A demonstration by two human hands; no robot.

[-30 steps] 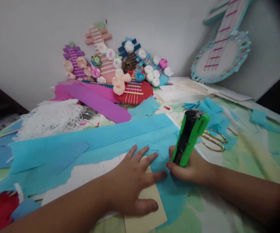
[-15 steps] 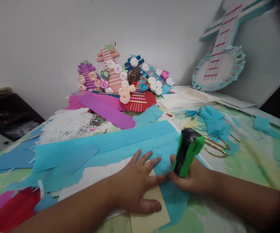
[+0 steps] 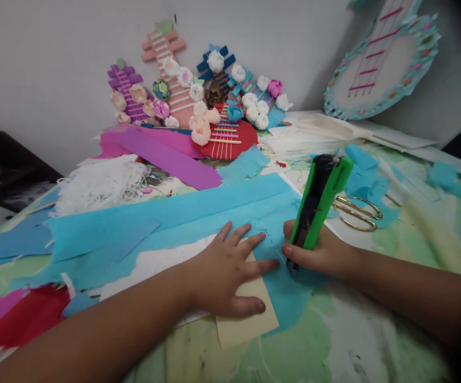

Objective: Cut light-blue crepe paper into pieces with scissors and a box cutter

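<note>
My left hand lies flat with fingers spread, pressing on blue crepe paper, a white sheet and a cream card strip. In my right hand is a green and black stapler, held nearly upright with its lower end down at the blue paper, just right of my left fingertips. A row of small light marks, like staples, runs across the blue paper between the hands. The stapler's lower tip is partly hidden by my thumb.
Gold-handled scissors lie right of the stapler, near blue scraps. Behind stand paper-flowered guitar models, one with a red body. White shredded strands, purple paper and red paper lie left. A larger banjo-like model leans on the wall.
The view has tipped down, so the scene sits higher. My right hand has shifted the stapler slightly away from my left fingertips, and its lower end now shows. My left hand stays spread on the paper.
</note>
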